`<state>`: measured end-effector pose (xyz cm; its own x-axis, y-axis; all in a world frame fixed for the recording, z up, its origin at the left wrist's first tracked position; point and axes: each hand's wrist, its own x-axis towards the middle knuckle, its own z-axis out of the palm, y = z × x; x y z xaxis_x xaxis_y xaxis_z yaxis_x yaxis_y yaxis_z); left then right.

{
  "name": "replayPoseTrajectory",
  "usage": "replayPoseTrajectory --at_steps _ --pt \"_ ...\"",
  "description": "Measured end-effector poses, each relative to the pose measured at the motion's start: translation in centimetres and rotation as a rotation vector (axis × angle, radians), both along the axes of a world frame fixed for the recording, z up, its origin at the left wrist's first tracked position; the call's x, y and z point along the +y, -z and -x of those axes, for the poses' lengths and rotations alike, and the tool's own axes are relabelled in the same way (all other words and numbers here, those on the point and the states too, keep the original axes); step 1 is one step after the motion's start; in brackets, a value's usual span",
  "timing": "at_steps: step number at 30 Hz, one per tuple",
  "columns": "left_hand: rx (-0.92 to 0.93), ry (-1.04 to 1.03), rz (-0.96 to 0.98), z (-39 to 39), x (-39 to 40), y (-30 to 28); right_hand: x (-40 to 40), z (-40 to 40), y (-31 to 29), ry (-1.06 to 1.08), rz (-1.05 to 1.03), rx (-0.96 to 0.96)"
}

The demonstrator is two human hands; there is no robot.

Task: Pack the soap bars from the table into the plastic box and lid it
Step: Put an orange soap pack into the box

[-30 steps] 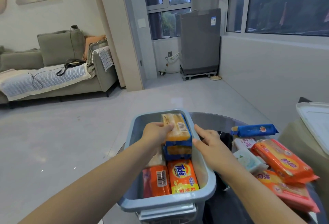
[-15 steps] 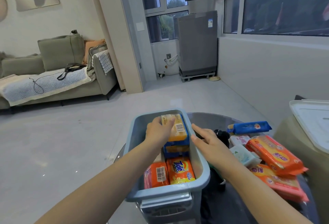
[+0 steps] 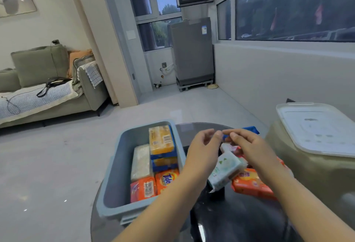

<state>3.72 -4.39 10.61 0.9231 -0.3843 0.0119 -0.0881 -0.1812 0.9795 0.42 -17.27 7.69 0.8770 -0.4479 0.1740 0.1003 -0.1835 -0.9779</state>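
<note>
— Both hands? The left hand (image 3: 203, 145) has let go of the yellow bar (image 3: 162, 139), now lying in the plastic box (image 3: 113, 176) at centre frame.

— Loosely curled, both empty; the right hand (image 3: 247, 145) hovers over the unpacked soap bars (image 3: 249, 182), centre right.

— Lid (image 3: 317, 128)?

— Far right, still off.

— What do we see on the dark round glass table (image 3: 240, 220)?
— The blue-grey plastic box (image 3: 117, 180) at left; beside it wrapped soap bars (image 3: 249, 183), one perhaps blue (image 3: 251, 129).
</note>
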Motion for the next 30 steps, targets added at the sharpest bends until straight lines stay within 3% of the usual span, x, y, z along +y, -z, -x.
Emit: replayPoseTrajectory --at_steps 8,16,23,30 --pt "0.143 0.031 -0.019 1.6 -5.3 3.8 -6.0 2.3 2.5 0.123 0.235 0.216" --pt "-0.019 -0.05 -0.212 -0.1 -7.0 8.7 -8.6 0.6 4.8 0.212 0.523 0.581" --pt "-0.221 -0.14 -0.099 0.5 -6.5 10.8 -9.4 -0.9 5.3 0.099 0.497 0.753" --pt "-0.136 -0.034 -0.135 1.8 -6.2 10.9 -10.0 -1.0 5.5 0.01 0.261 0.794"
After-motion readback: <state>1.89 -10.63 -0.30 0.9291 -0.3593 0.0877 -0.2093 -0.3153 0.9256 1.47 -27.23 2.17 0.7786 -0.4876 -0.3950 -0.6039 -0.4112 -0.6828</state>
